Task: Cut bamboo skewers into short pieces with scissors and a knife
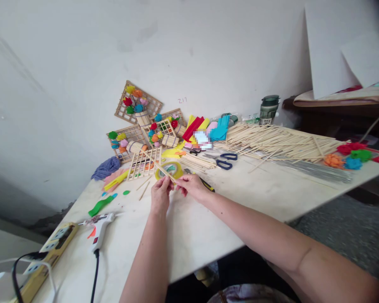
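Observation:
Both of my hands meet above the middle of the white table (208, 227). My left hand (160, 194) and my right hand (192, 185) are closed, each pinching a thin bamboo stick (159, 167) that slants up to the left. The stick's far end reaches over a small wooden lattice frame (144, 163) lying flat. A roll of yellow tape (172, 169) sits just behind my fingers.
A white glue gun (99, 229) and a power strip (50, 248) lie at the near left. Blue-handled scissors (225, 160), a big heap of bamboo sticks (278, 141), metal wires (316, 170), felt flowers (350, 158), finished lattice pieces (138, 105) and a green bottle (268, 109) fill the back.

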### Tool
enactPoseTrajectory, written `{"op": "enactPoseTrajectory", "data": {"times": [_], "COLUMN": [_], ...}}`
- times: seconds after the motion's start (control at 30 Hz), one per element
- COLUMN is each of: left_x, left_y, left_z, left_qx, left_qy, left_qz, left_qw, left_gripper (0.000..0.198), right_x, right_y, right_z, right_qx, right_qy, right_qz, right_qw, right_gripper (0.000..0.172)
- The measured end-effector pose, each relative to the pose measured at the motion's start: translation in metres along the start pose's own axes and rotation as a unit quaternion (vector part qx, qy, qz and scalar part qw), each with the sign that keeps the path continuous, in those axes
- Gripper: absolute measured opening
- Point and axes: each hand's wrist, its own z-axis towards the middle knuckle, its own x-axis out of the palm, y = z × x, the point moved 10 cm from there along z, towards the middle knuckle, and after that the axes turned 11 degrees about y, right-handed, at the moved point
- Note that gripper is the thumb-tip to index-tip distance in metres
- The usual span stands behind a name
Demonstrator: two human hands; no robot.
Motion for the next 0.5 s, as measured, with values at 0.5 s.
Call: {"op": "enactPoseTrajectory", "data": {"times": [0.5], "left_x": [0.0058], "left_y": [0.0077], "left_z": [0.0001], "left_qx": [-0.028], "left_qy": [-0.008], "left_qz": [0.027], "left_qw": [0.999], "left_gripper": [0.029], "right_x": [-0.0009], "right_y": [-0.0105], "right_z": [0.0030], "right_qx": [0.022], "right_qy": [-0.003], "right_qz": [-0.028], "right_qw": [0.999], "right_gripper": [0.021]}}
